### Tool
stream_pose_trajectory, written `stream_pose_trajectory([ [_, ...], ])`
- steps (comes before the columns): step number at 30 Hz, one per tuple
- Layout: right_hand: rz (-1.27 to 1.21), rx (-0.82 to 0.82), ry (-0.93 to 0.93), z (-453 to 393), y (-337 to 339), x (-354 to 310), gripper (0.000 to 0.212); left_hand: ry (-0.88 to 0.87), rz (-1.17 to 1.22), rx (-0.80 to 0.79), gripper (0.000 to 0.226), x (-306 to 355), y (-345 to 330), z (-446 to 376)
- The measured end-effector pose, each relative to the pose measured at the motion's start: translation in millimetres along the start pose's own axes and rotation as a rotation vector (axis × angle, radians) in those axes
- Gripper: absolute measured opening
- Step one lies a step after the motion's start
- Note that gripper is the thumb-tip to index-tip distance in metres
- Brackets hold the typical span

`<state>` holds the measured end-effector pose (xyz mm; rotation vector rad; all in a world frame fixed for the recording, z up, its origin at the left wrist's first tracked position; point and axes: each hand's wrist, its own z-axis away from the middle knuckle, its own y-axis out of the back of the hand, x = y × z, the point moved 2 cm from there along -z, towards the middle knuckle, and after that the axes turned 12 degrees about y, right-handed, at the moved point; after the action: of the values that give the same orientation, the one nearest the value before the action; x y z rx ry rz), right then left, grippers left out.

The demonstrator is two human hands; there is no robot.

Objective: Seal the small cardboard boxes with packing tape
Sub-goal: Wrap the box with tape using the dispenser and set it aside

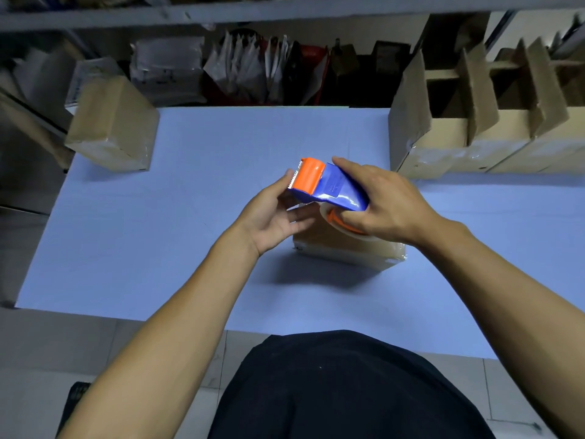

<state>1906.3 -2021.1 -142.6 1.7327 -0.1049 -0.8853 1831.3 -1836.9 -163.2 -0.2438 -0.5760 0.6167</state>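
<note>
The right hand (384, 201) grips the blue tape dispenser (329, 186); the left hand (278, 213) pinches tape at its toothed end; the small box (345, 248) lies directly beneath, mid-surface.

small cardboard box (348, 248) mostly hidden beneath both hands, tape roll (345, 224) half covered, shelf clutter (253, 68) blurred

Dim light, blurred edges, wide-angle distortion, soft shadows

Bare table (177, 217) left; open boxes (474, 141) crowd right, perhaps touching
</note>
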Motion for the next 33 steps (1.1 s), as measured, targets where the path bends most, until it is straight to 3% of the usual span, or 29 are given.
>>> stream_pose_trajectory([
  [3, 0.008, -0.012, 0.017, 0, 1, -2, 0.074, -0.047, -0.111, 0.086, 0.019, -1, 3, -3],
  [8, 0.034, -0.078, 0.052, -5, 5, -5, 0.079, -0.227, -0.379, 0.355, 0.023, 1, 6, -3],
  [13, 0.156, -0.146, 0.075, -9, 9, -8, 0.077, -0.32, -0.396, 0.441, 0.017, -6, 11, -12],
  [18, 0.226, -0.194, 0.042, 2, 17, -4, 0.076, -0.345, -0.248, 0.537, 0.02, -10, 35, -22],
  [24, 0.305, -0.231, 0.054, 13, 31, 5, 0.065, -0.332, -0.281, 0.486, 0.023, -32, 41, -32],
  [33, 0.32, -0.217, 0.036, 14, 33, 6, 0.068, -0.322, -0.286, 0.483, 0.026, -43, 31, -49],
])
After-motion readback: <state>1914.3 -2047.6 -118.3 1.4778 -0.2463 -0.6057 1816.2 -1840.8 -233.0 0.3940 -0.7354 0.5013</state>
